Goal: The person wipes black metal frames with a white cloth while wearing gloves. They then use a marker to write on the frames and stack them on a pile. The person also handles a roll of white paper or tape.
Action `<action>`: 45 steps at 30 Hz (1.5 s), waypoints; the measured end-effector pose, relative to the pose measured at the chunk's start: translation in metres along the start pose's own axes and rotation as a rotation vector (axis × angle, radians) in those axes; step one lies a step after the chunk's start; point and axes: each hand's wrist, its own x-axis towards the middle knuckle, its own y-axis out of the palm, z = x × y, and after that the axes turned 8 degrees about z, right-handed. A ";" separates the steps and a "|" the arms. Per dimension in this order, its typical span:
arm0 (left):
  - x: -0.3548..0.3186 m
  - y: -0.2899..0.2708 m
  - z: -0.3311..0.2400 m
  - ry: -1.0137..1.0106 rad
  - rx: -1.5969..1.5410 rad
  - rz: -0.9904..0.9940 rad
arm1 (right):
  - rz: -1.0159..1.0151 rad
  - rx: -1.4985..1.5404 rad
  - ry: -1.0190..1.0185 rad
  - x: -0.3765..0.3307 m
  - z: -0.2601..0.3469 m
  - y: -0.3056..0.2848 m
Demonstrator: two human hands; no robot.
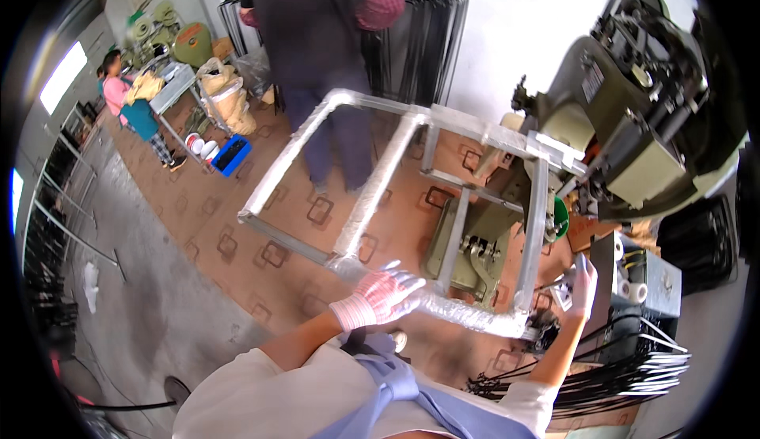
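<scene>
Stretching over the brown floor (pixel 207 221), the wrapped frame (pixel 370 200) seems stiff, heavyish and slippery, best held by its bare bar (pixel 285 239), with the left grip (pixel 378 298) spread at its near rail (pixel 475 318) and the right grip's (pixel 584 287) closure impossible to tell.

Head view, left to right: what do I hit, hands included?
Co-worker in pink top, blue bin, left hand, right hand, grey metal box.

This was a factory workshop: a heavy olive-green press machine (pixel 586 83) filled the upper right, bundled black metal frames (pixel 427 51) stood at top centre, and more machines (pixel 192 45) occupied the upper left.
</scene>
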 end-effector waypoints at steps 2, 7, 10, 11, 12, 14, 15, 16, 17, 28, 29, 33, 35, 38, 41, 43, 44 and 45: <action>-0.010 -0.007 0.009 0.129 -0.083 -0.011 | -0.220 0.088 -0.132 -0.075 0.078 0.036; -0.053 -0.044 0.033 0.233 -0.201 -0.136 | -0.310 0.358 -0.281 -0.188 0.082 0.095; -0.098 -0.065 0.072 0.211 -0.224 -0.188 | -0.178 0.469 -0.220 -0.241 0.123 0.199; -0.118 -0.070 0.087 0.175 -0.211 -0.208 | -0.102 0.396 -0.213 -0.250 0.117 0.228; -0.139 -0.075 0.103 0.137 -0.197 -0.229 | -0.023 0.322 -0.208 -0.257 0.110 0.257; -0.183 -0.081 0.141 0.122 -0.203 -0.267 | 0.286 0.338 -0.154 -0.281 0.128 0.326; -0.210 -0.083 0.160 0.110 -0.187 -0.288 | 0.443 0.385 -0.137 -0.294 0.145 0.359; -0.235 -0.080 0.181 0.104 -0.178 -0.317 | 0.596 0.419 -0.122 -0.304 0.158 0.391; -0.262 -0.086 0.192 0.056 -0.203 -0.335 | 0.643 0.441 -0.089 -0.312 0.162 0.417; -0.464 -0.075 0.306 -0.475 -0.226 -0.611 | 1.264 0.306 -0.049 -0.310 0.233 0.672; -0.468 -0.075 0.317 -0.477 -0.251 -0.646 | 1.334 0.291 -0.060 -0.309 0.236 0.696; -0.478 -0.091 0.357 -0.578 -0.379 -0.654 | 1.470 0.243 0.089 -0.304 0.252 0.798; -0.489 -0.096 0.389 -0.623 -0.387 -0.640 | 1.549 0.265 0.155 -0.294 0.236 0.865; -0.519 -0.100 0.446 -0.741 -0.404 -0.635 | 1.612 0.181 0.141 -0.293 0.250 0.955; -0.547 -0.127 0.506 -0.863 -0.369 -0.564 | 1.731 0.257 0.202 -0.290 0.279 1.032; -0.552 -0.164 0.542 -0.961 -0.373 -0.558 | 1.807 0.360 0.194 -0.279 0.298 1.072; -0.552 -0.180 0.559 -1.007 -0.378 -0.562 | 1.803 0.308 0.206 -0.273 0.307 1.086; -0.555 -0.186 0.580 -0.980 -0.322 -0.570 | 1.796 0.258 0.218 -0.268 0.316 1.098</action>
